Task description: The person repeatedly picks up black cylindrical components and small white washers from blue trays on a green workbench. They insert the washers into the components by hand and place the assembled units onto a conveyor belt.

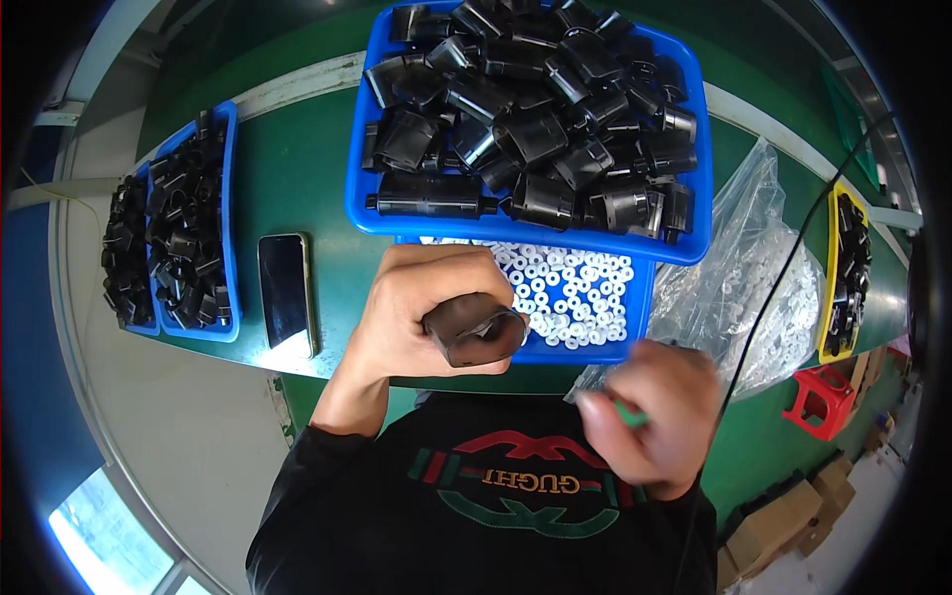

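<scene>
My left hand [421,307] is closed round a dark, see-through plastic housing [476,332], whose open end faces up toward me. It holds the housing just in front of a blue tray [640,307] of small white rings [570,288]. To the right, my right hand [654,412] is smeared by motion, its fingers curled in front of my dark shirt. A bit of green shows between thumb and fingers; whether it is a held thing or the background I cannot tell. Beyond my hands, a large blue bin [526,230] is heaped with similar black housings [535,134], overlapping the ring tray's far side.
A phone [285,296] lies left on the green table [332,198]. Beyond it stand blue bins [231,208] of black parts. A clear plastic bag [744,268] with white pieces lies right, near a hanging black cable [783,283] and a yellow bin [828,307].
</scene>
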### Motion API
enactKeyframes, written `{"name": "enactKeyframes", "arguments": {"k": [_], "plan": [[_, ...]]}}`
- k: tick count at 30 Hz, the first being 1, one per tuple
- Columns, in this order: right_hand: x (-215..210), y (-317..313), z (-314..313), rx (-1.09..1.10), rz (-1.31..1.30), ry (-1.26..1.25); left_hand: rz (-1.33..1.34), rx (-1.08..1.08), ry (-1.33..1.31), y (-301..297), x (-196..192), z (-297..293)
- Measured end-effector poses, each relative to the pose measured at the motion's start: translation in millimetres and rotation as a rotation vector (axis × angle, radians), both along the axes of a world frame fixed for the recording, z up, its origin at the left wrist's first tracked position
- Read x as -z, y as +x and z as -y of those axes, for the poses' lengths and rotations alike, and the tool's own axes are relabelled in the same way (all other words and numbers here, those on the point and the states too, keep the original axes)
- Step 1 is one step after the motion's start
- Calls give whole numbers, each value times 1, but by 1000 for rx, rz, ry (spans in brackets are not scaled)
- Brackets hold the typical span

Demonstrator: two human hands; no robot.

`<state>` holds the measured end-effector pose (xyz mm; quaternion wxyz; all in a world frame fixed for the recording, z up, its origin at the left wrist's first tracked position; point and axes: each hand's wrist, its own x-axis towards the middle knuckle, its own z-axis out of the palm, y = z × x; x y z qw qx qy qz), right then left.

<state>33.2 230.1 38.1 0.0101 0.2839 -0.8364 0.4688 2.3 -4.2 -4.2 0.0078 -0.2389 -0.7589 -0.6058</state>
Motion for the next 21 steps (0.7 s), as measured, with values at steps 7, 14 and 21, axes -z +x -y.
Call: {"name": "enactKeyframes", "arguments": {"k": [7,14,21], "plan": [[61,19,7,221,-141,509,-87,-328,-232,-13,-20,58],[82,28,6,313,-165,474,-186,-664,-966,-156,-28,127],[94,30,2,290,-180,456,-48,-465,-1068,-264,51,170]]}}
